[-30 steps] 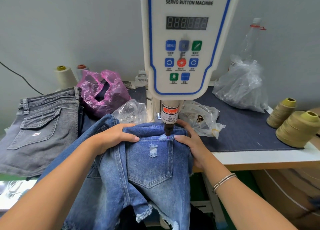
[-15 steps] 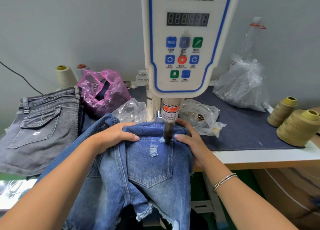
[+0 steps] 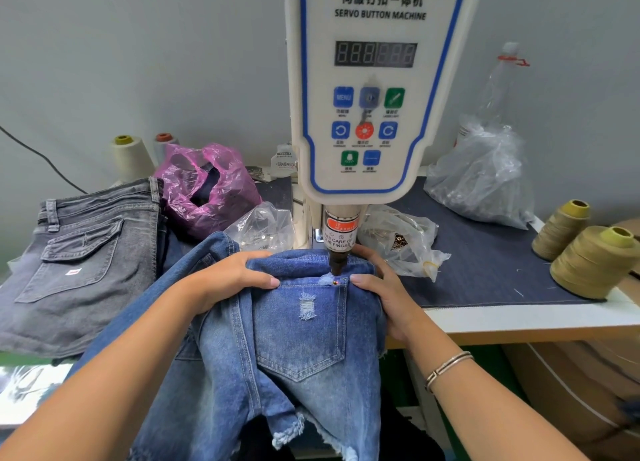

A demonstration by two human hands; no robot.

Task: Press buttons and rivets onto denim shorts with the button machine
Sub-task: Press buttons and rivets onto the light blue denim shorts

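Blue denim shorts (image 3: 298, 342) hang over the machine's base, back pocket facing me. The white servo button machine (image 3: 374, 89) stands over them, its dark punch tip (image 3: 337, 264) raised just above the pocket's upper right corner. A small copper rivet (image 3: 335, 281) sits in that corner. My left hand (image 3: 228, 280) grips the waistband fabric left of the punch, thumb on top. My right hand (image 3: 384, 287) grips the shorts' right edge, thumb beside the rivet. The anvil below is hidden by the denim.
Grey denim shorts (image 3: 79, 263) lie at left beside a pink plastic bag (image 3: 207, 190). Clear bags (image 3: 398, 242) of small hardware flank the machine, with a larger one (image 3: 485, 180) at back right. Olive thread cones (image 3: 588, 263) stand at right, pale cones (image 3: 130, 155) at back left.
The punch came down onto the pocket corner half a second ago and has since risen, leaving a rivet visible. Both hands kept their hold on the shorts.
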